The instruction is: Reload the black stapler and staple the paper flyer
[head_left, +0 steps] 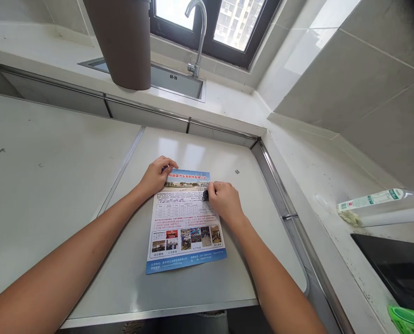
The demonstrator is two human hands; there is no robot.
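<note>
At the flyer [186,211], the left hand [157,173] curls its fingers upper left, grip unclear; the right hand [226,198] pinches a black object [206,195] upper right.

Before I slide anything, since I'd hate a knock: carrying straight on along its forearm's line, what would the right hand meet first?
Beyond the leaflet and across the tabletop, the right hand would probably meet the grey panel below the counter; depth and height are hard to judge here.
</note>
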